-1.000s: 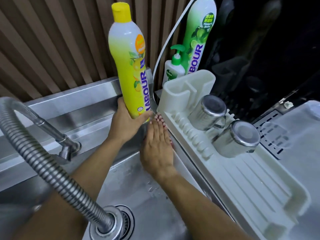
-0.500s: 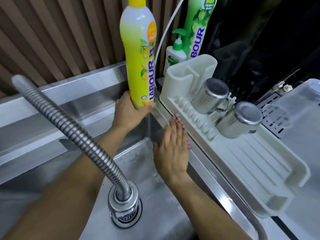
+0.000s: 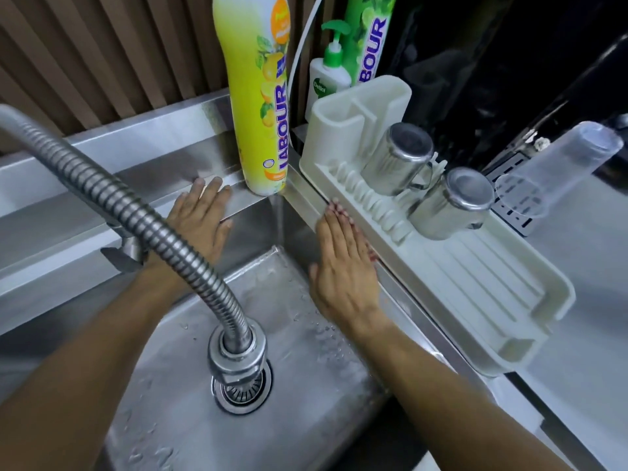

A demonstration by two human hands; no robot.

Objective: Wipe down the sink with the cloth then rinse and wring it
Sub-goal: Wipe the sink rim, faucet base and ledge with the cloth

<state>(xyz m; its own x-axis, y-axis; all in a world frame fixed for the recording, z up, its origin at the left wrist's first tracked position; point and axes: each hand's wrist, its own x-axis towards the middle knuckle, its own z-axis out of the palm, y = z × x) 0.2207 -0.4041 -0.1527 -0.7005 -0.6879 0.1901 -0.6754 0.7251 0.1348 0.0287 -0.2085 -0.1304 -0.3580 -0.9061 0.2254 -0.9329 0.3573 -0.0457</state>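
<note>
A brown slatted wall backs a stainless steel sink, its basin floor beaded with water drops around the drain strainer. No cloth can be made out anywhere; if one lies under the right hand, the hand hides it. The right hand lies flat against the sink's right rim, fingers straight and pressed together, tips just beside the white dish drainer. The left hand rests open on the back ledge, fingers straight and slightly spread, its wrist crossed by the ribbed flexible faucet hose, whose spray head hangs over the drain and hides part of it. A yellow dish-soap bottle stands on the ledge at the back corner, apart from the left fingertips, its cap cut off by the top edge. Behind are a Dettol pump bottle and a green soap bottle, also cropped. Two steel mugs sit upturned on the drainer; a clear plastic cup lies beyond, blurred.
</note>
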